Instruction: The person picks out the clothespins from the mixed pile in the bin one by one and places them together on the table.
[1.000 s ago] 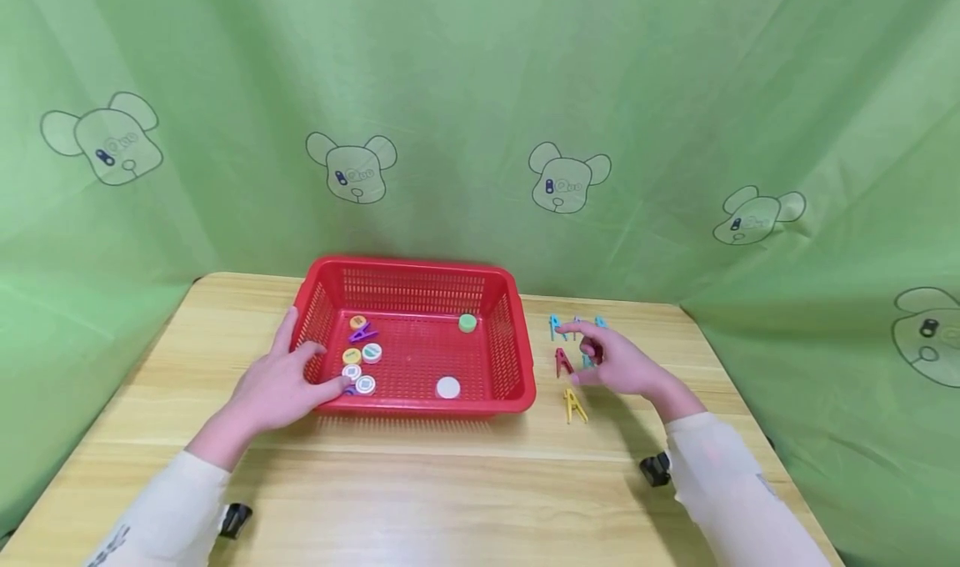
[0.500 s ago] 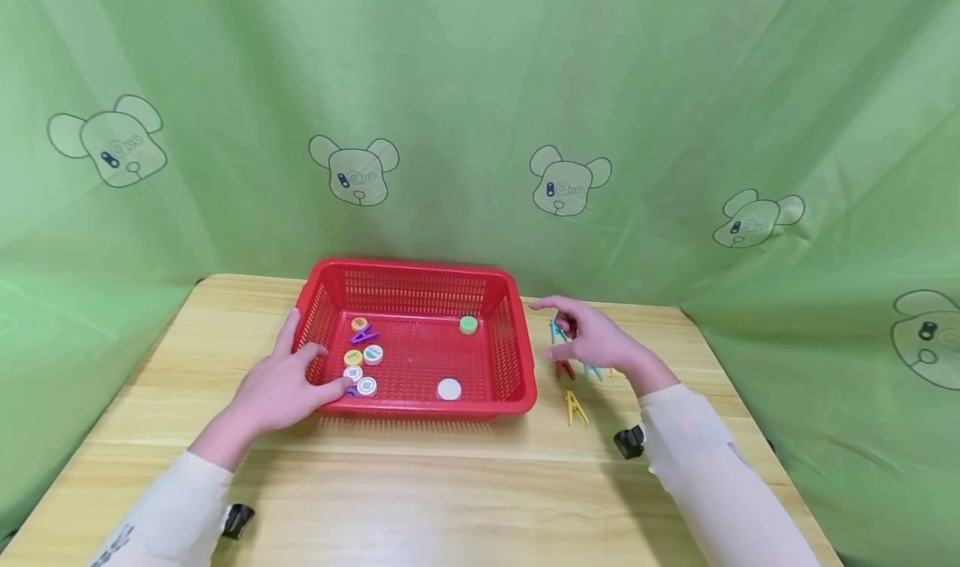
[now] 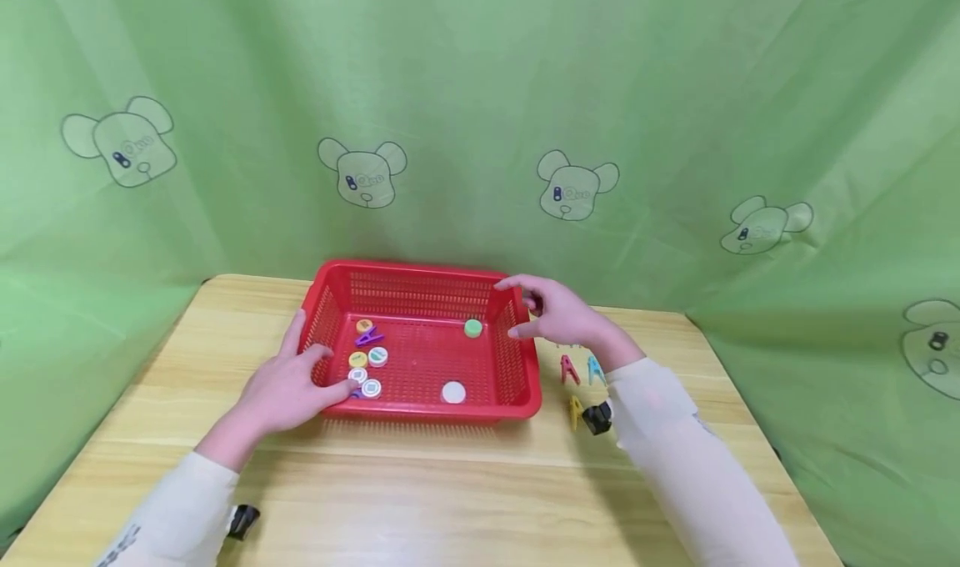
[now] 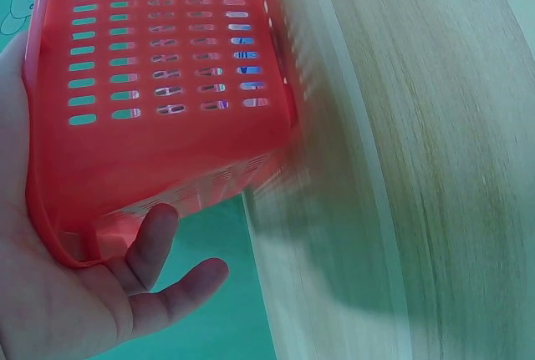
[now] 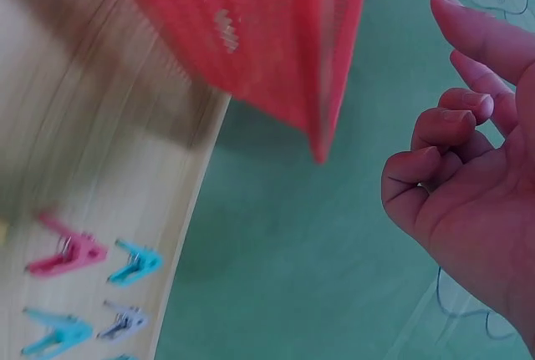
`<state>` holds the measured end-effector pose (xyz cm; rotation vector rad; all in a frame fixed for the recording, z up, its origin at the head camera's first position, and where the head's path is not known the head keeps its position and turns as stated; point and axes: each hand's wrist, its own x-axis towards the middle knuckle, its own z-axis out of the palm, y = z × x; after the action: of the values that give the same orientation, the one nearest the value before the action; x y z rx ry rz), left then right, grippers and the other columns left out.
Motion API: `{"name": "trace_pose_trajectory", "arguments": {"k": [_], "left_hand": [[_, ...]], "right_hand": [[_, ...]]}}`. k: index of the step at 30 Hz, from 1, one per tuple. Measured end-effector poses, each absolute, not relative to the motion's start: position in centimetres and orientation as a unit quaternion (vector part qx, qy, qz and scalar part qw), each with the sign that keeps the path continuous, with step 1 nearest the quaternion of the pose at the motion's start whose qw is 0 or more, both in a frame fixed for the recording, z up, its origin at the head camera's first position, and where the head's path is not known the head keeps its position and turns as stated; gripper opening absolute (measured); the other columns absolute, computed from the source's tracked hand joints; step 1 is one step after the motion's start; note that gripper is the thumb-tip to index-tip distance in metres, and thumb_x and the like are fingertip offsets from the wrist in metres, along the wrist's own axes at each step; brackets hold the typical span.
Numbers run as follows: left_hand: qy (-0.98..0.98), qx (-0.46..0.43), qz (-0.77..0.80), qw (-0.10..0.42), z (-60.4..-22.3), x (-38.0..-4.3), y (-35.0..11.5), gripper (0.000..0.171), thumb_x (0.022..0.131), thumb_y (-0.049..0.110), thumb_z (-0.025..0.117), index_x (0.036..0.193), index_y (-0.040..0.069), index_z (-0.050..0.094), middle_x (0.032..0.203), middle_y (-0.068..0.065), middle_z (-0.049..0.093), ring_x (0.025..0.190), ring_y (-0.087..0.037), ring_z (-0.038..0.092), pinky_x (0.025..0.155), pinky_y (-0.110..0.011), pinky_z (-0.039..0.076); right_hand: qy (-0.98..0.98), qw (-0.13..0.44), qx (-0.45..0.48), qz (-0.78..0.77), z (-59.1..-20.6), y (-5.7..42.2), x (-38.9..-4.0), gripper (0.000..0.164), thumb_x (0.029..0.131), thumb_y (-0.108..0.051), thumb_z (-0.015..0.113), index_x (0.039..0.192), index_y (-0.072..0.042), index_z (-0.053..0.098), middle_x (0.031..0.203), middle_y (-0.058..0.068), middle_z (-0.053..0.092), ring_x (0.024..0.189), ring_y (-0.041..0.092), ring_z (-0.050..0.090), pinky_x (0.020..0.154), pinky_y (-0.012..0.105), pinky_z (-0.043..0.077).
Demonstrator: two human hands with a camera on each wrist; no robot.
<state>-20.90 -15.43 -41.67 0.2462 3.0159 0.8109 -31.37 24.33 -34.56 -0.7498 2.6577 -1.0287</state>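
My left hand (image 3: pixel 281 388) grips the left end of a red plastic basket (image 3: pixel 420 408), its thumb over the near rim beside the caps. The left wrist view shows the basket's slotted end wall (image 4: pixel 167 143) against the palm. Over the basket's right rim is my right hand (image 3: pixel 558 310), with thumb and index finger apart and nothing between them. Its other fingers curl loosely. Inside the basket lie a purple clothespin (image 3: pixel 369 338), yellow caps (image 3: pixel 358 359), white caps (image 3: pixel 453 393) and a green cap (image 3: pixel 472 328).
On the table right of the basket lie a red clothespin (image 3: pixel 569 370), a blue clothespin (image 3: pixel 596 370) and a yellow clothespin (image 3: pixel 575 413), partly hidden by the right wrist camera (image 3: pixel 597 418). More clothespins show in the right wrist view, one of them lilac (image 5: pixel 124 321). A green curtain (image 3: pixel 465 92) stands behind.
My right hand has moved left from above the clothespins to the basket's right rim. The left hand has kept its place on the basket.
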Motion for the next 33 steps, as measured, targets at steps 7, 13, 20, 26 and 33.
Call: {"name": "trace_pose_trajectory", "arguments": {"k": [7, 13, 20, 26, 33], "left_hand": [[0.963, 0.082, 0.256, -0.001, -41.9, -21.0, -15.4, 0.076, 0.082, 0.062, 0.07, 0.127, 0.001, 0.062, 0.163, -0.023, 0.001, 0.097, -0.042, 0.061, 0.073, -0.053, 0.055], [0.964, 0.081, 0.252, 0.001, -42.2, -21.1, -15.2, 0.074, 0.081, 0.06, 0.071, 0.126, 0.002, 0.063, 0.164, -0.022, 0.001, 0.089, -0.035, 0.062, 0.07, -0.048, 0.055], [0.963, 0.076, 0.257, 0.003, -42.4, -21.3, -15.2, 0.074, 0.081, 0.062, 0.071, 0.126, 0.003, 0.063, 0.164, -0.02, 0.0, 0.092, -0.035, 0.062, 0.073, -0.049, 0.055], [0.964, 0.073, 0.254, 0.0, -42.4, -21.4, -15.4, 0.072, 0.081, 0.061, 0.071, 0.125, 0.004, 0.064, 0.165, -0.018, -0.001, 0.088, -0.033, 0.062, 0.072, -0.047, 0.054], [0.966, 0.073, 0.248, -0.004, -42.3, -21.3, -15.6, 0.072, 0.081, 0.061, 0.071, 0.125, 0.004, 0.064, 0.165, -0.019, -0.001, 0.087, -0.032, 0.062, 0.071, -0.046, 0.054]], "right_hand": [[0.884, 0.101, -0.283, -0.357, -34.8, 22.1, -32.1, 0.061, 0.08, -0.007, 0.084, 0.135, -0.019, 0.06, 0.079, 0.013, 0.044, 0.07, 0.021, 0.041, 0.065, 0.037, 0.04], [0.873, 0.115, -0.29, -0.374, -35.2, 20.7, -32.5, 0.063, 0.079, -0.012, 0.086, 0.136, -0.014, 0.059, 0.079, 0.014, 0.042, 0.071, 0.023, 0.039, 0.067, 0.039, 0.038], [0.874, 0.119, -0.299, -0.363, -35.1, 19.1, -33.2, 0.061, 0.081, -0.011, 0.085, 0.136, -0.015, 0.06, 0.082, 0.012, 0.043, 0.073, 0.022, 0.039, 0.069, 0.038, 0.038], [0.87, 0.127, -0.307, -0.365, -34.9, 18.0, -33.9, 0.058, 0.083, -0.009, 0.083, 0.136, -0.015, 0.059, 0.085, 0.02, 0.044, 0.076, 0.023, 0.041, 0.07, 0.038, 0.04], [0.864, 0.141, -0.305, -0.375, -34.9, 16.6, -34.5, 0.055, 0.084, -0.011, 0.082, 0.135, -0.015, 0.061, 0.086, 0.02, 0.044, 0.077, 0.023, 0.042, 0.07, 0.037, 0.04]]}}
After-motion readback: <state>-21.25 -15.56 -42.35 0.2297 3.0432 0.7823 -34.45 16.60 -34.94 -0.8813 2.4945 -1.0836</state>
